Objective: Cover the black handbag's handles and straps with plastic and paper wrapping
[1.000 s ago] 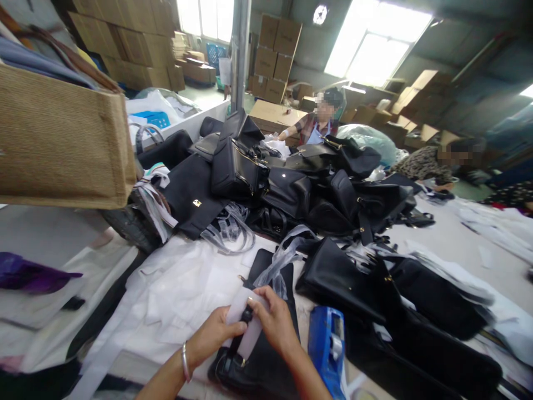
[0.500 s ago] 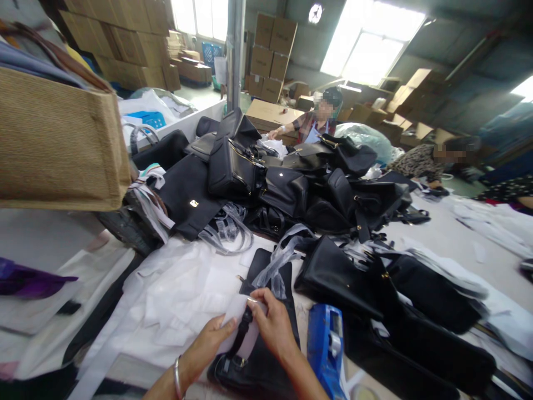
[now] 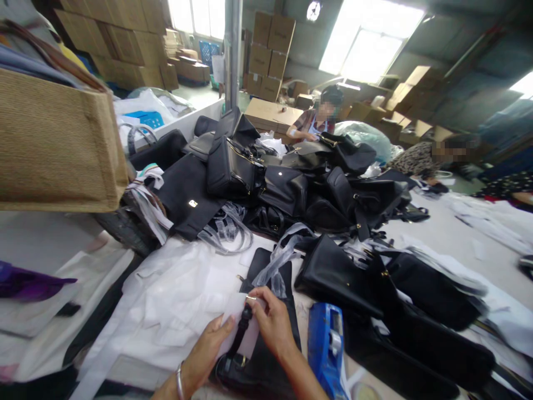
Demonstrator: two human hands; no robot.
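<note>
A black handbag (image 3: pixel 272 369) lies flat in front of me, a black strap (image 3: pixel 239 338) with gold-coloured metal fittings on top of it. My left hand (image 3: pixel 204 350) is closed on a thin white wrapping sheet (image 3: pixel 234 304), thumb on top, beside the strap. At the strap's upper end my right hand (image 3: pixel 272 325) pinches the sheet's edge near a small gold-coloured metal piece (image 3: pixel 250 298). Part of the sheet lies under the strap. Farther up the bag rests a handle wrapped in clear plastic (image 3: pixel 277 272).
White sheets (image 3: pixel 179 300) are heaped at left. A blue tool or dispenser (image 3: pixel 325 347) stands right of the bag. Black bags (image 3: pixel 287 191) are piled beyond, with more at right (image 3: pixel 345 269). A burlap bag (image 3: pixel 58 144) juts in at upper left. A co-worker (image 3: pixel 316 119) is behind the pile.
My left hand has shifted slightly right along the sheet; my right hand stays nearly in place. The co-worker across the pile has drawn an outstretched arm back toward the body.
</note>
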